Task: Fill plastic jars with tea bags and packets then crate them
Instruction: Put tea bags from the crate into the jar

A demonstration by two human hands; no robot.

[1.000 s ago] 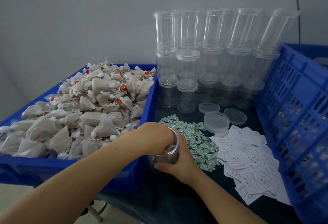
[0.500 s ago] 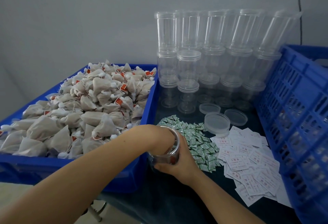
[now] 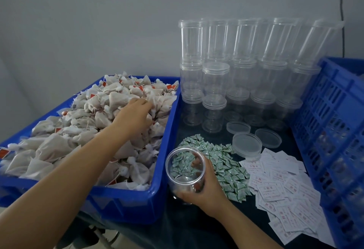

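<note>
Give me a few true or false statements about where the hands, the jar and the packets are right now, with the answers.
1. The right hand holds a clear plastic jar with no lid on. True.
2. The left hand is inside that jar. False: it is on the heap of beige tea bags in the blue plastic tray.
3. The small green-and-white packets lie between the tray and the white paper sachets. True.
4. The three loose round lids sit inside the blue slatted crate. False: they lie on the table.
</note>
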